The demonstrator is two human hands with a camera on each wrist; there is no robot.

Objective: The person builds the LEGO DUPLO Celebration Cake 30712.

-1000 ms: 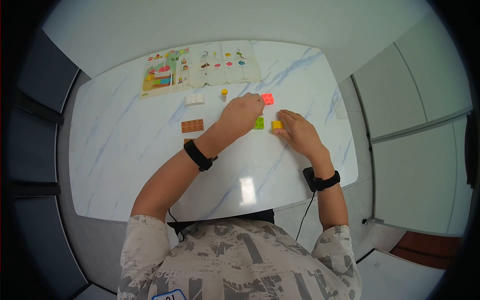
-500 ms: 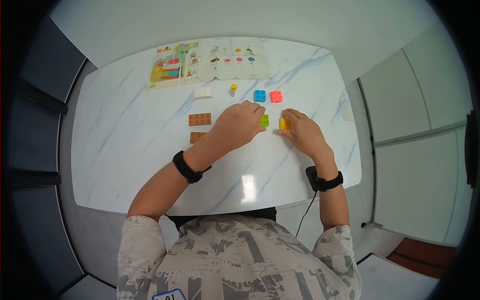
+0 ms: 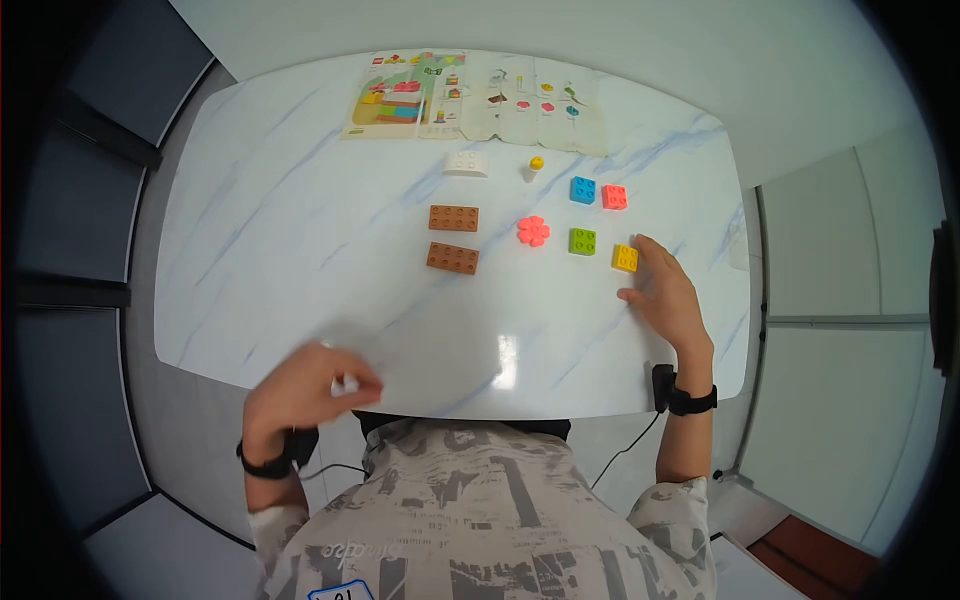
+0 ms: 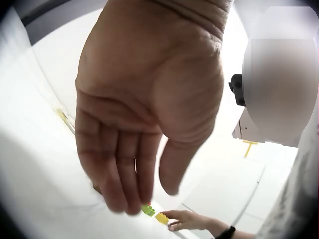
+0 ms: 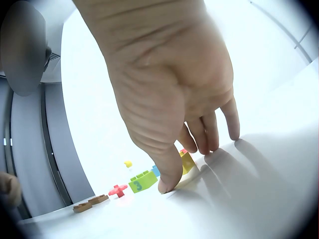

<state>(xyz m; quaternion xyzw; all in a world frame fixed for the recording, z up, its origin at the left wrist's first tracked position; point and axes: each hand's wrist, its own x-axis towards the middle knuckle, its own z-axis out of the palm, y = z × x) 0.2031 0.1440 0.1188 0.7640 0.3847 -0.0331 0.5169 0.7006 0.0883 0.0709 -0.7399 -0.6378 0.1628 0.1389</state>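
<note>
My left hand [image 3: 312,392] is at the table's near left edge, away from the bricks. In the left wrist view its palm faces the camera, fingers loosely bent and nothing held. My right hand [image 3: 668,295] rests at the right of the yellow brick [image 3: 626,258], thumb and fingers spread beside it. Its fingertips meet the tabletop in the right wrist view, where the thumb partly hides the yellow brick [image 5: 187,163]. Left of that brick sits a green brick [image 3: 582,242], marked with a 3 on its side, then a pink flower piece [image 3: 534,231].
Behind stand a blue brick [image 3: 583,190], a coral brick [image 3: 615,197], a white curved brick [image 3: 466,164] and a candle-like piece with yellow top [image 3: 536,164]. Two brown bricks [image 3: 454,218] lie at left. An instruction sheet [image 3: 480,100] lies along the marbled table's [image 3: 260,240] far edge.
My left hand has pulled back from the green brick to the near left edge, uncovering the flower piece and both brown bricks. The right hand stays by the yellow brick. The head view has shifted.
</note>
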